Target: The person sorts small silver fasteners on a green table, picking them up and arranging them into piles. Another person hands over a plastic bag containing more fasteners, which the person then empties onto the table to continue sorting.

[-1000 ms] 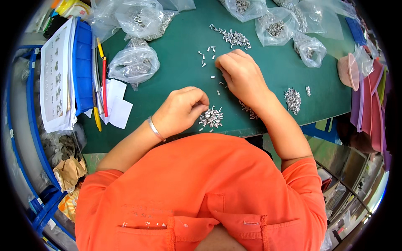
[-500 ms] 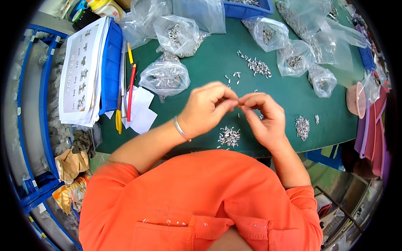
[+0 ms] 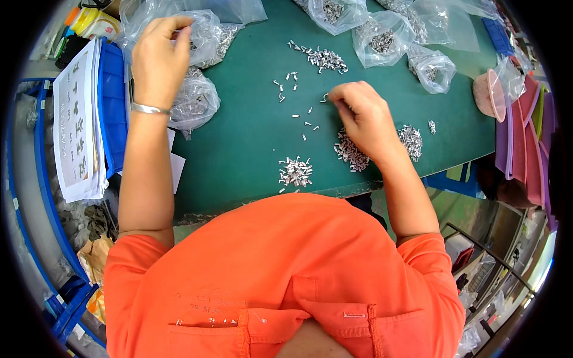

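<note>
My left hand (image 3: 160, 59) reaches to the far left, over the mouth of a clear plastic bag (image 3: 206, 39) of small metal parts. Its thumb and index finger are curled close together; whatever may be between them is hidden. My right hand (image 3: 365, 116) is bent over the table with its fingers closed, and a small hooked metal piece (image 3: 324, 97) shows at their tips. Partly under that hand lies a pile of small metal parts (image 3: 351, 152). Another pile (image 3: 295, 172) lies near the table's front edge. Several loose pieces (image 3: 307, 123) are scattered between the hands.
A larger heap of metal parts (image 3: 325, 59) lies farther back. Open bags of parts (image 3: 382, 42) line the far side. At the right stand a pink cup (image 3: 489, 95) and another pile (image 3: 410, 142). A blue bin (image 3: 113, 107) with printed sheets (image 3: 77, 119) borders the left.
My hands were together over the table's middle; they have parted. The left has moved far left to the bag, the right slightly up and left, and the view has shifted.
</note>
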A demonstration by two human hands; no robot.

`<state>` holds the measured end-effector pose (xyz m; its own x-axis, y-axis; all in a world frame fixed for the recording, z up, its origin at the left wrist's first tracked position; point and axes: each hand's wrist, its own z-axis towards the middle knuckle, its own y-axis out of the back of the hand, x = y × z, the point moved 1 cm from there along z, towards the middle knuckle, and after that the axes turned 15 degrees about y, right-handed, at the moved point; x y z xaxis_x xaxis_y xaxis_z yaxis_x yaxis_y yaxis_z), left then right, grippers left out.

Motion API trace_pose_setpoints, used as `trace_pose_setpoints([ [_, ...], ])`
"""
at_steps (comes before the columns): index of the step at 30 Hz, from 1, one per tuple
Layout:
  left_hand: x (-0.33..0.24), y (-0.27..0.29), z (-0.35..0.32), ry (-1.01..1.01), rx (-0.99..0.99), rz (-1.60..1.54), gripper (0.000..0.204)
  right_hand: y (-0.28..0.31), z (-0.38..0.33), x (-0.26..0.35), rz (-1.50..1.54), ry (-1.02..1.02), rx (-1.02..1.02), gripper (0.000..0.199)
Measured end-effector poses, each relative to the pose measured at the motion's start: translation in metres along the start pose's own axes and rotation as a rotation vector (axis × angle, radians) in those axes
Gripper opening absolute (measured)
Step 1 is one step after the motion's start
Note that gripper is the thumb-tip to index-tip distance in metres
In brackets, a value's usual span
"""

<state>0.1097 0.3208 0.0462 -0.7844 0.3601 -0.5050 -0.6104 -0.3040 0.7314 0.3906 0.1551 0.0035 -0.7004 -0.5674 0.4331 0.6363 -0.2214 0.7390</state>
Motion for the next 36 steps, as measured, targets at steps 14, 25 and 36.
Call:
trace_pose_setpoints([
  [14, -0.078, -0.077, -0.098, -0.321, 0.564, -0.246, 0.012, -0.005, -0.004, -0.007, 0.109, -0.052, 0.076, 0.015],
  [25, -0.077, -0.072, -0.097, -0.241, 0.507, -0.272, 0.010, -0.016, 0.006, -0.020, 0.013, 0.035, 0.082, 0.015],
  [36, -0.076, -0.070, -0.095, -0.224, 0.517, -0.346, 0.011, -0.003, 0.002, -0.023, 0.061, -0.084, -0.058, 0.015],
])
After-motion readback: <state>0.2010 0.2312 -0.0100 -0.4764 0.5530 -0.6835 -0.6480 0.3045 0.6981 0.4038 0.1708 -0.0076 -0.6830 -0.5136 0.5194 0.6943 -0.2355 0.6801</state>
